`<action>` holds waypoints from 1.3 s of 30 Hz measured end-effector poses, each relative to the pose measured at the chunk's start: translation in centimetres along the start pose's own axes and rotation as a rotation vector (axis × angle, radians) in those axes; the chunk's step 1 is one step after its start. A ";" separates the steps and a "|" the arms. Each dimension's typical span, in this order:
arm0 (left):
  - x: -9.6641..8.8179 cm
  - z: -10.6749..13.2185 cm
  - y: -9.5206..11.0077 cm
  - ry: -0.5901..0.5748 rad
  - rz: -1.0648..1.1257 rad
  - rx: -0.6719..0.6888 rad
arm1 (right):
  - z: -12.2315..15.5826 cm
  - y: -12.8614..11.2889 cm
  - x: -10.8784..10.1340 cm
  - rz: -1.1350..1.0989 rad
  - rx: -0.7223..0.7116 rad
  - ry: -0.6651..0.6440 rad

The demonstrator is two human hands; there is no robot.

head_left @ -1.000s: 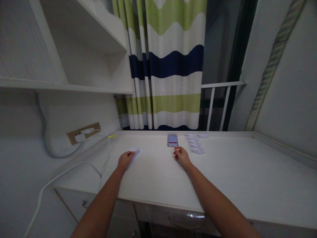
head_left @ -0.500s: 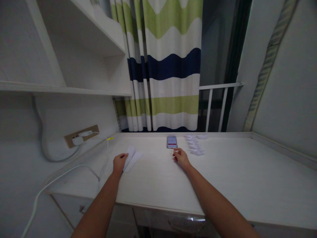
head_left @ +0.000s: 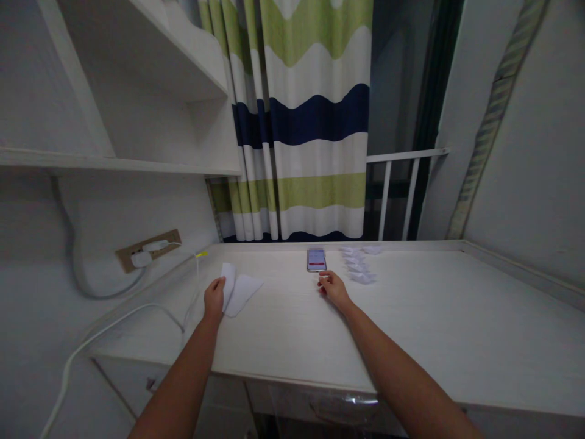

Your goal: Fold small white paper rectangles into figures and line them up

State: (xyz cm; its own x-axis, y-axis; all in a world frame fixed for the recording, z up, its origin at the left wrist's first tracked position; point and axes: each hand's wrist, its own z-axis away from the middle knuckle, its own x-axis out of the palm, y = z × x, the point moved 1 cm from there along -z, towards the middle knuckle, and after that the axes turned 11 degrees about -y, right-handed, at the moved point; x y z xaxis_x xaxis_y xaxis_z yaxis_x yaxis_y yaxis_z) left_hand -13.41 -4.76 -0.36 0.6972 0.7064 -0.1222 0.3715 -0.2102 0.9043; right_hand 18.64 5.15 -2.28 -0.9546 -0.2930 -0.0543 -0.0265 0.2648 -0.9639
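My left hand (head_left: 214, 297) is closed on a sheet of white paper (head_left: 229, 280), thumb on top, lifting it at the left of the desk. Beside and partly under it lies another white paper piece (head_left: 244, 292), flat on the desktop; whether the two are one stack is hard to tell. My right hand (head_left: 335, 289) rests over the desk with its fingers loosely bent and apart, and nothing shows in them. Just beyond its fingertips lies a phone (head_left: 316, 260) with a lit screen. Right of the phone sit several small folded white paper pieces (head_left: 359, 267) in a row.
The white desk (head_left: 292, 341) has a raised edge at the back and sides. A white cable (head_left: 132, 314) runs along its left side. Plugs sit in a wall socket (head_left: 148, 249) below a shelf (head_left: 173, 164). A striped curtain (head_left: 320, 164) hangs behind.
My left hand has shifted slightly left, and the paper in it has turned up and away from the piece on the desk. My right hand stays nearly still.
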 end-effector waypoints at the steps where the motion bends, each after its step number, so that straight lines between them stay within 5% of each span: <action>1: 0.0 0.0 0.0 -0.007 -0.018 -0.003 | 0.0 0.0 0.0 -0.001 0.005 -0.002; 8: -0.2 1.1 2.3 0.014 -0.180 0.152 | -0.1 0.0 0.1 -0.018 0.013 -0.016; 11: -0.3 1.5 4.2 0.127 -0.122 0.209 | 0.0 -0.1 0.2 -0.024 0.020 -0.025; 14: 0.9 1.5 6.3 0.093 0.004 0.182 | 0.1 -0.3 0.3 -0.031 0.020 -0.034; 18: 5.6 2.1 8.8 -0.202 0.289 0.037 | 0.0 -1.3 0.3 -0.136 0.083 -0.045; 23: 13.4 4.4 10.9 -0.529 0.300 0.048 | 0.4 -3.5 -0.9 -0.462 0.117 -0.142; 29: 18.3 5.8 9.8 -0.608 0.334 0.057 | 0.5 -3.6 -3.0 -0.391 0.094 -0.042; 32: 18.6 5.8 8.1 -0.620 0.322 0.045 | 0.1 -2.9 -3.7 -0.311 0.093 0.049; 39: 17.3 5.9 7.0 -0.575 0.260 0.135 | 0.1 -3.1 -3.4 -0.263 0.078 0.000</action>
State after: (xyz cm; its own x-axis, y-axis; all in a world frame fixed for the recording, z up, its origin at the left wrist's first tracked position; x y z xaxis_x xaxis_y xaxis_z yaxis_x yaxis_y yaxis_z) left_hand 4.87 2.06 1.42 0.9782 0.1536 -0.1400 0.1941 -0.4348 0.8793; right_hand 21.95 5.28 0.85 -0.9181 -0.3419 0.2005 -0.2504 0.1082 -0.9621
